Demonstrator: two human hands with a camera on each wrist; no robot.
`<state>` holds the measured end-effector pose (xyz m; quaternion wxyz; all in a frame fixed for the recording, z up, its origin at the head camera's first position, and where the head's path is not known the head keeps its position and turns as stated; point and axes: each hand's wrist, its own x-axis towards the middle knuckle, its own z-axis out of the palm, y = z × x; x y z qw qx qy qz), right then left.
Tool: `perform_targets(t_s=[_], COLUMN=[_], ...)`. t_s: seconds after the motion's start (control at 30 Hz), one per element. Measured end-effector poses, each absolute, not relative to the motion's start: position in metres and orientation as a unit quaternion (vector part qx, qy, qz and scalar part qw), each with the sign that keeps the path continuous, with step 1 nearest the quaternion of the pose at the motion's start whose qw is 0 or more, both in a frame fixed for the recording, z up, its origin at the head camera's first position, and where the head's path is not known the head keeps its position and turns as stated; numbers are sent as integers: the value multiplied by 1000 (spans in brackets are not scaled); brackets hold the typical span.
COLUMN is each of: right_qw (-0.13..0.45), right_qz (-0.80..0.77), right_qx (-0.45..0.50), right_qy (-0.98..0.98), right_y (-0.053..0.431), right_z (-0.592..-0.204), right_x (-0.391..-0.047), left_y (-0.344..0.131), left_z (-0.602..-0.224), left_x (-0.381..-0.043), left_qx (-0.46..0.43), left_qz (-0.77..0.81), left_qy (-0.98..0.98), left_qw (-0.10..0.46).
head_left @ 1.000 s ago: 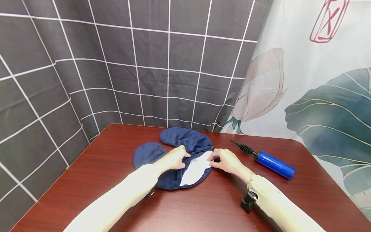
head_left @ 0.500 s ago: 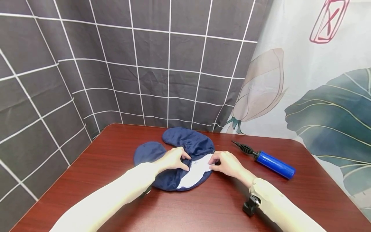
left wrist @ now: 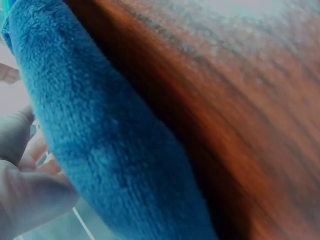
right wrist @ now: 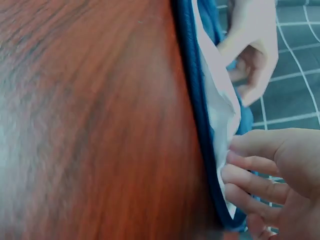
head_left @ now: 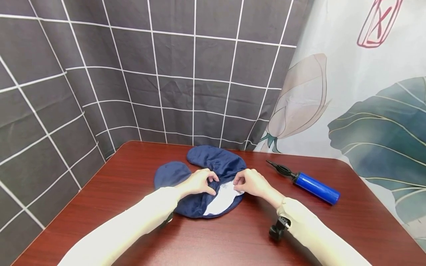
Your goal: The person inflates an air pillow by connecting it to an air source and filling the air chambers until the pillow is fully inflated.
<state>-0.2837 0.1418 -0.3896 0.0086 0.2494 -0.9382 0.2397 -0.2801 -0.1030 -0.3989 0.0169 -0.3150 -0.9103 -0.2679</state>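
Observation:
A navy-blue plush U-shaped neck pillow [head_left: 171,173] lies flattish on the table, its cover parted on the right side. In that opening shows a white, slightly crinkled inner piece [head_left: 219,201]. My left hand [head_left: 196,183] pinches the cover's edge beside the opening, thumb and fingers curled. At the other end of the slit, my right hand [head_left: 254,183] pinches the white inner piece between thumb and fingers. Blue plush [left wrist: 100,125] fills much of the left wrist view and covers part of that hand. The right wrist view shows my right fingertips [right wrist: 232,175] against the white material.
On the reddish-brown table [head_left: 219,244], a blue hand air pump [head_left: 316,187] with a black nozzle lies right of my right hand. A dark grid-patterned curtain [head_left: 173,92] hangs behind the table, and a white flower-patterned curtain [head_left: 349,111] at the right.
My right hand has shifted slightly left, further over the opening. Since a second ago, the pillow has turned a little and my left thumb has moved slightly right along the opening.

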Motion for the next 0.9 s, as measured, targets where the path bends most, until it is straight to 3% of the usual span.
perform_targets(t_s=[0.5,0.9], right_qw=[57,46], right_qz=[266,283], right_qx=[318,341], right_qy=[-908,-895], right_y=[118,122], right_z=[-402,-408], right_x=[-286,-284], left_y=[-108,-105], left_z=[-400,-399], left_x=[-285,-282], left_qx=[-318,-307], left_qz=[-289,-284], left_qy=[-903,-908], left_qw=[-20,-20])
